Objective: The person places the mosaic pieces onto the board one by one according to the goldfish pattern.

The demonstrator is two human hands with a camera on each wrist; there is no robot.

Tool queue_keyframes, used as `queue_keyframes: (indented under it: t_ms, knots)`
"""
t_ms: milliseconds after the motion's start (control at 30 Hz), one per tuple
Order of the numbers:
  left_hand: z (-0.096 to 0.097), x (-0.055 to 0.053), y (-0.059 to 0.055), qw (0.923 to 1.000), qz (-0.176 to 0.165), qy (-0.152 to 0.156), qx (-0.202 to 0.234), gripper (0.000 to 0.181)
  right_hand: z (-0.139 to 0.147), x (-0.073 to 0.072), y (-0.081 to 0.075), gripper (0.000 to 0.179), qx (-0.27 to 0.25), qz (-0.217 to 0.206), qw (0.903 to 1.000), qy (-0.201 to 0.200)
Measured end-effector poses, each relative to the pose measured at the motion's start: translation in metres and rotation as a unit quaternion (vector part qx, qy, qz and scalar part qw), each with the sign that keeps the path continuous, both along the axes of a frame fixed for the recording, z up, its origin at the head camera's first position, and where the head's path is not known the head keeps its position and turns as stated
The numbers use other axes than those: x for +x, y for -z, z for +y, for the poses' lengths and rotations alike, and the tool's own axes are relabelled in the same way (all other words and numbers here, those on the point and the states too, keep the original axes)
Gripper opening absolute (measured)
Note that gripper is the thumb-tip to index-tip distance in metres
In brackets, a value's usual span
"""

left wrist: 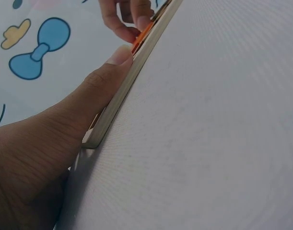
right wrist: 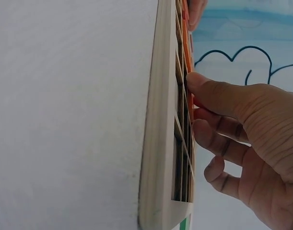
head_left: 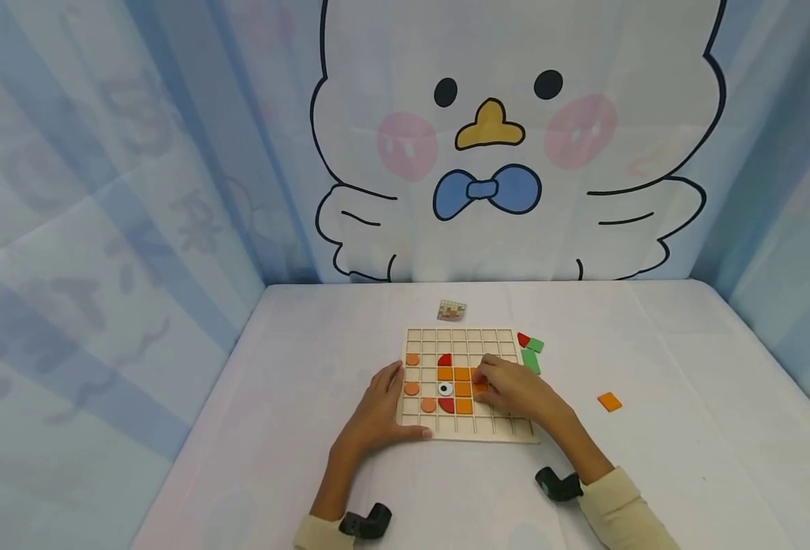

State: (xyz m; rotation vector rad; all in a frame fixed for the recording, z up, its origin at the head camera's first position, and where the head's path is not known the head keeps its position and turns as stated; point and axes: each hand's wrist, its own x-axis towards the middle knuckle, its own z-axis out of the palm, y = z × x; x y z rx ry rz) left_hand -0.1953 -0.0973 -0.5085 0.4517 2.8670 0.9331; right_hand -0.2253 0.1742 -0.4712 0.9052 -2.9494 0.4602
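Observation:
A square wooden grid board [head_left: 459,436] lies on the table with colored pieces set in its cells. My left hand [head_left: 379,415] holds its near left corner, thumb along the front edge and fingers up the left side. In the left wrist view the thumb [left wrist: 91,91] rests on the board's edge. My right hand [head_left: 524,389] reaches over the right half, thumb and fingertips pinching an orange square tile [head_left: 479,388] at the grid, partly hidden by the fingers. Beside it sit other orange tiles [head_left: 463,389], a round eye piece [head_left: 445,389], and red quarter-round pieces [head_left: 446,406].
Orange discs [head_left: 412,360] occupy cells on the board's left. Green tiles [head_left: 531,361] and a red piece [head_left: 523,339] lie by its right edge. One orange tile [head_left: 609,402] lies farther right on the table. A small patterned card [head_left: 452,310] lies behind the board.

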Motion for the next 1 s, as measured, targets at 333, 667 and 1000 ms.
queue_keyframes:
  t_ms: [333,667,1000]
  knots:
    - [0.002,0.002,-0.002,1.0000,0.000,0.003,0.004,0.124,0.001,0.002,-0.001,0.026,0.001,-0.010,0.9999,0.007]
    - [0.002,0.001,-0.001,1.0000,0.001,0.004,-0.002,0.125,0.004,0.002,-0.002,0.027,-0.008,-0.010,0.9999,0.010]
    - [0.001,0.001,0.003,0.9998,0.019,0.007,-0.007,0.124,0.018,0.006,-0.011,0.029,-0.020,-0.022,0.9992,0.027]
